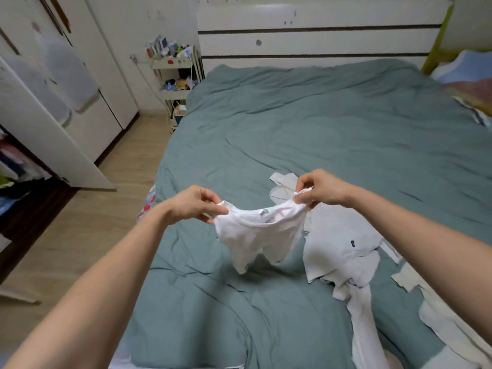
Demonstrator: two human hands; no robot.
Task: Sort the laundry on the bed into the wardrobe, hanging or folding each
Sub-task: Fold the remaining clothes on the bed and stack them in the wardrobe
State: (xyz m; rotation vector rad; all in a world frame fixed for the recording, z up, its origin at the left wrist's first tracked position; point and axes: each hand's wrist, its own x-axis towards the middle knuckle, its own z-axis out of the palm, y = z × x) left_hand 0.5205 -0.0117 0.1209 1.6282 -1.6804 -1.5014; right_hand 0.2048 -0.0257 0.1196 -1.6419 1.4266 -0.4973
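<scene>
While both hands, left hand (195, 206) and right hand (320, 189), pinch the white T-shirt (255, 235) aloft above the bed (292, 123), either light pinch risks slipping, dropping it onto the unsorted pale shirts (343, 251).

L hand (195, 206) + R hand (323, 189) pinch white garment (257, 235) by top edge, held above teal bed (319, 123); more pale laundry (343, 251) on bed at right, wardrobe (53, 107) open at left

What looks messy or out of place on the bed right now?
Pale shirts lie crumpled in a heap on the bed's right side, not yet folded. The left hand and right hand hold a small white garment bunched above the duvet. Nothing looks damaged.
</scene>
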